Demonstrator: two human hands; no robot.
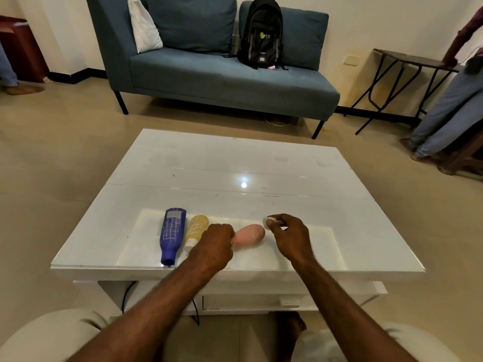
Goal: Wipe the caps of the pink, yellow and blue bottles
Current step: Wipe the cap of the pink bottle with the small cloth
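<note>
Three bottles lie side by side on the white glass-topped table (235, 163), near its front edge. The blue bottle (172, 235) is on the left with its cap toward me. Beside it lies the yellow bottle (197, 228), white cap toward me. The pink bottle (249, 235) lies to the right. My left hand (215, 244) is closed over the pink bottle's cap end, so the cap is hidden. My right hand (290, 235) pinches a small white wipe (269, 222) just right of the pink bottle.
A blue sofa (222, 74) with a black backpack (261, 32) stands beyond the table. A dark side table (407, 61) and a person's legs (449, 111) are at the right. A black cable (194, 312) hangs under the table.
</note>
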